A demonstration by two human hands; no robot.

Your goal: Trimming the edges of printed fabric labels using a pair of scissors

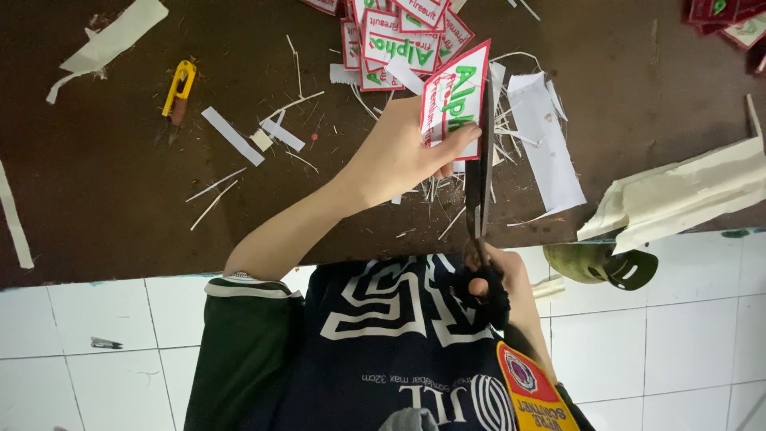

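Observation:
My left hand (403, 152) pinches a white label with a red border and green lettering (455, 100), held tilted above the dark brown table (104, 215). My right hand (491, 279) grips the black handles of a pair of scissors (479, 179), near the table's front edge. The blades point away from me and run along the label's right edge. Thin white paper strips lie under the label.
A pile of similar labels (395, 40) lies at the back centre, more at the back right (730, 16). Yellow thread snips (177, 92) rest at the back left. White offcuts (546, 144), crumpled cream paper (686, 195) and a sandal (602, 263) on the white tiled floor are at the right.

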